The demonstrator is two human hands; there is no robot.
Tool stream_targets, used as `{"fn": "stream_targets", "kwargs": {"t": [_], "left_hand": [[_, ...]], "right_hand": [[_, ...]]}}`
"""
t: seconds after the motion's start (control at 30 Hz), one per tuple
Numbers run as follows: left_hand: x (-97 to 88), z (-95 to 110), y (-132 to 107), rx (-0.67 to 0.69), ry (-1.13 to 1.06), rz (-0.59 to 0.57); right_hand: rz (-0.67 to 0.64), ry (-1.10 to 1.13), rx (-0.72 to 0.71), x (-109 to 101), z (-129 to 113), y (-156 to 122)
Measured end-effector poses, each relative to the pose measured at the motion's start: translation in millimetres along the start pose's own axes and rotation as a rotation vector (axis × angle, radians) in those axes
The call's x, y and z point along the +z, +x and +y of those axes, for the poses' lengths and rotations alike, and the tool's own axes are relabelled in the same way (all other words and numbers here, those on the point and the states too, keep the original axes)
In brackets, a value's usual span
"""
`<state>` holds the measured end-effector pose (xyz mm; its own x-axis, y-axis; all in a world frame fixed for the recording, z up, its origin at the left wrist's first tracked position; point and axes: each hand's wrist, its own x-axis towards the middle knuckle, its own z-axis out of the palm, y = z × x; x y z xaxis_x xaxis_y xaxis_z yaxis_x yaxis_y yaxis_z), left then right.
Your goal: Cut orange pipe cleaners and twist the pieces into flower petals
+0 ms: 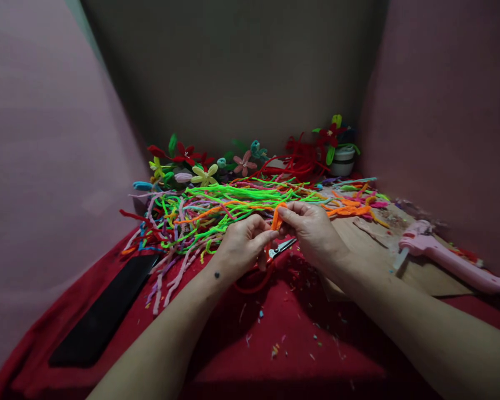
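Observation:
An orange pipe cleaner (276, 218), bent into a narrow loop, is pinched between my two hands above the middle of the table. My left hand (246, 242) grips its lower end with thumb and fingers. The upper part is held by my right hand (310, 228), whose fingers are closed at the bend. Just below my hands lie scissors (282, 248) with their blades showing; their red handle is partly hidden behind my left hand. A large heap of coloured pipe cleaners (241, 194), mostly bright green on top, spreads behind my hands.
A pink glue gun (454, 258) rests on a cardboard sheet (362, 250) at right. A black flat slab (104, 311) lies at left on the red cloth (233, 355). Pipe-cleaner flowers (204, 175) and a small white pot (343, 161) stand along the back wall.

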<state>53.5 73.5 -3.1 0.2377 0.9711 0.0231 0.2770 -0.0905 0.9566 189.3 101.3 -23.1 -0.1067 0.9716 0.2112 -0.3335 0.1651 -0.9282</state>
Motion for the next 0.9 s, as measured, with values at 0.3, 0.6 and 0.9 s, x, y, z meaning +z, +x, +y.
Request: {"fn": "stream_targets", "kwargs": {"t": [0.3, 0.6, 0.9], "left_hand": [[-1.3, 3, -1, -0.113, -0.024, -0.023], [-23.2, 5, 5, 0.023, -0.233, 0.102], [-27.1, 1, 3, 0.072, -0.320, -0.060]], "right_hand": [[-0.140, -0.018, 0.041, 6, 1, -7], [-0.184, -0.207, 0.007, 11, -8, -12], [-0.329, -0.334, 0.045, 6, -3, -13]]}}
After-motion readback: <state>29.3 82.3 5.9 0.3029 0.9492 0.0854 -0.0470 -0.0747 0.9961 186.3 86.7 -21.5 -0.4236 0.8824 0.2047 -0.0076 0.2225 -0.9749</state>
